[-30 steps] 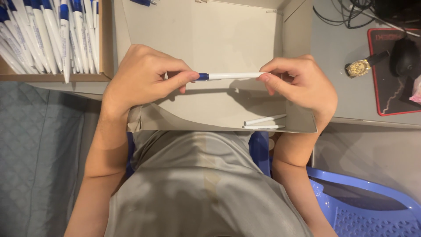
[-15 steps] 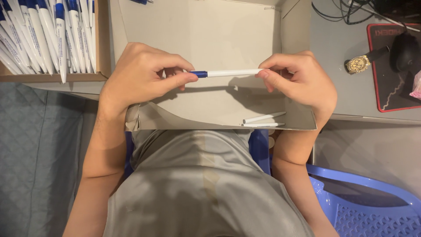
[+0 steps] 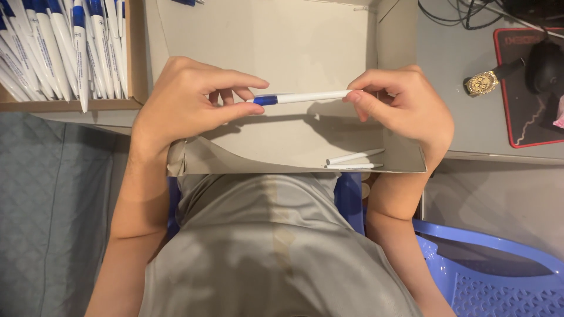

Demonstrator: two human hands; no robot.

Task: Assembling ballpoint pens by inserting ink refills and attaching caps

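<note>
Pen (image 3: 305, 97) barely shifted between two hands; two white barrels (image 3: 354, 161) below.

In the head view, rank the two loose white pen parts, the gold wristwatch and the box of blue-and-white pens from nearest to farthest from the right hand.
1. Loose white pen parts, just below the right hand, inside the cardboard box.
2. Gold wristwatch, on the desk to its right.
3. Box of blue-and-white pens, far left.

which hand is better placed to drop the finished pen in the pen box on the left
Left. The left hand grips the pen by its blue end, beside the pen box; the right hand is farther away.
</note>
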